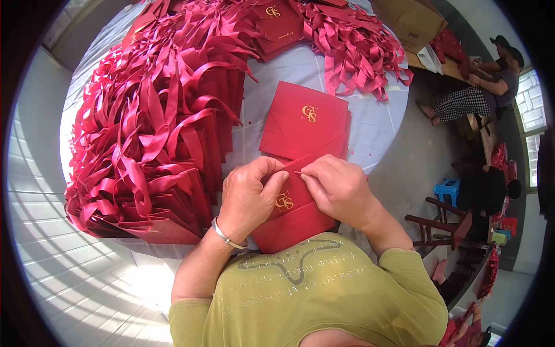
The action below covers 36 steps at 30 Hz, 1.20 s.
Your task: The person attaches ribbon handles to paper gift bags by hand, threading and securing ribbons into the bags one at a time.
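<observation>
A red paper bag with a gold emblem [295, 231] lies flat in front of me at the near table edge, against my shirt. My left hand [252, 188] is closed in a pinch at the bag's upper edge, its thumb over the red paper. Opposite it, my right hand [338, 191] pinches thumb to forefinger, with a small pale tip showing between them; its kind is too small to make out. Just beyond my hands lies a stack of flat red bags [303, 124] with the same gold emblem.
Piled bags with red ribbon handles [156, 127] fill the table's left side. Loose red ribbons [358, 52] lie at the far right, beside another red bag [277, 29]. A cardboard box [411, 23], a blue stool [447, 189], a wooden stool [442, 225] and seated people stand off to the right.
</observation>
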### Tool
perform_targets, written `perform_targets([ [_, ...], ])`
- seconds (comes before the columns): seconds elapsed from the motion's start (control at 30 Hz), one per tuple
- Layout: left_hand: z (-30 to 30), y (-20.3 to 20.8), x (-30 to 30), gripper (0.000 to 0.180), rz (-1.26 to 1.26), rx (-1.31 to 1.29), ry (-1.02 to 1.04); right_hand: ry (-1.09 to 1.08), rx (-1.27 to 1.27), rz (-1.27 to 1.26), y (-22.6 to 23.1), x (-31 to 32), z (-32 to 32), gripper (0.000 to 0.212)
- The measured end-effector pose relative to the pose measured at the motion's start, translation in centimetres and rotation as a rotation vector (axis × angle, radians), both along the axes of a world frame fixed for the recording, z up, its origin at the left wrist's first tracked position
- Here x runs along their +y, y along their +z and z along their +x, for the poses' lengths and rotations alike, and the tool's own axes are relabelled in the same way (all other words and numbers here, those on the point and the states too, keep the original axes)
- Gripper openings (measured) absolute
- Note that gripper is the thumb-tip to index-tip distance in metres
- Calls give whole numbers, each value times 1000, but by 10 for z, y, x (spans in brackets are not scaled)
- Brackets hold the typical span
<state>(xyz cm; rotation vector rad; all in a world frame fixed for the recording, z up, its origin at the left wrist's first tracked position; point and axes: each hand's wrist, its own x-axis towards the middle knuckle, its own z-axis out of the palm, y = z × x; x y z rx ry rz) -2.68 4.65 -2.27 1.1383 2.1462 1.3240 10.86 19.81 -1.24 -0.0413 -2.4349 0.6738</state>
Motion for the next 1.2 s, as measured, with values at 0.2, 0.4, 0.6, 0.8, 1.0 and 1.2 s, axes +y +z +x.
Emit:
perform_targets([
  [0.2,0,-1,-1,7,60,-16,-51,-78,-166,251,8,-19,-3,18],
  [0.4,1,2,-5,7,56,-7,-36,36,-88,-90,15,1,-11,19],
  [0.6,10,14,-2,14,184,373,-63,242,-490,-816,40,41,-27,19],
  [0.8,18,16,-1,17,275,548,-105,481,-924,-422,67,53,-61,16],
  [1.0,20,16,-3,17,232,538,-126,621,-1161,-583,43,60,-82,21],
  [1.2,14,6,-5,14,170,386,-84,251,-969,-613,32,39,-73,13],
])
